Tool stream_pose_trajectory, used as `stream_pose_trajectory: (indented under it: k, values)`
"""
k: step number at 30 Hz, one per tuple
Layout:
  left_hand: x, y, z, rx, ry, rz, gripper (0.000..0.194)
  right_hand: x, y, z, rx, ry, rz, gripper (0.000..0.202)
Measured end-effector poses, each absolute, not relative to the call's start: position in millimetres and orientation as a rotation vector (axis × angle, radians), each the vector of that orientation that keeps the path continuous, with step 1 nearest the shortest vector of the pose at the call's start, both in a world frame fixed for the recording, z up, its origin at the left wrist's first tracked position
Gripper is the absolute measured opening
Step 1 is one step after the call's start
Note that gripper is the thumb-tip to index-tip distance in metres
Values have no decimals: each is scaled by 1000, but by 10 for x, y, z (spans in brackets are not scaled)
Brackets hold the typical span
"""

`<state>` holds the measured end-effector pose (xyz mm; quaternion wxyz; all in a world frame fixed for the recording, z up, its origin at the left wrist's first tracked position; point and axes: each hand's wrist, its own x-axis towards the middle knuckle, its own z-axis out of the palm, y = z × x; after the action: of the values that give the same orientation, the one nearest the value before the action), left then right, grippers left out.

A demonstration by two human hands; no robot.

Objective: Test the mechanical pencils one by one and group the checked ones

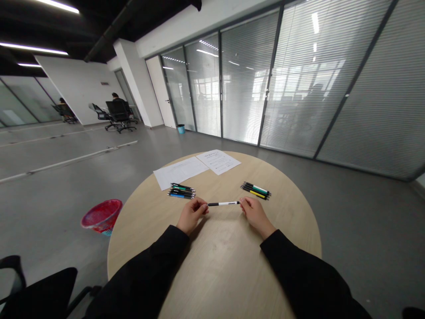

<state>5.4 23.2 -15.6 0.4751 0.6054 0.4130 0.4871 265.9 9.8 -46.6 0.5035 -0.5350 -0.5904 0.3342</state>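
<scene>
A white pen with a black grip lies level between my two hands, just over the tabletop. My left hand pinches its dark left end between thumb and fingers. At the other end, my right hand pinches the black tip of the pen. Beyond my left hand is a group of several pens with black, green and blue barrels, lying side by side. A second group of several pens, with green, white and yellow parts, lies beyond my right hand.
The round wooden table bears two paper sheets, one blank-looking and one printed, at its far edge. On the floor at left stands a red-lined bin. A black chair is at lower left. Farther off, a person sits near office chairs.
</scene>
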Motion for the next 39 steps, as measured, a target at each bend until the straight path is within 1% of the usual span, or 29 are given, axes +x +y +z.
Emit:
stream_pose_trajectory:
  k: [14, 39]
  values:
    - [73, 206, -106, 1474, 1024, 1175, 26, 2649, 105, -460, -1301, -1407, 827, 39]
    - [71, 232, -150, 1478, 993, 1176, 25, 2656, 153, -519, -1289, -1410, 844, 39]
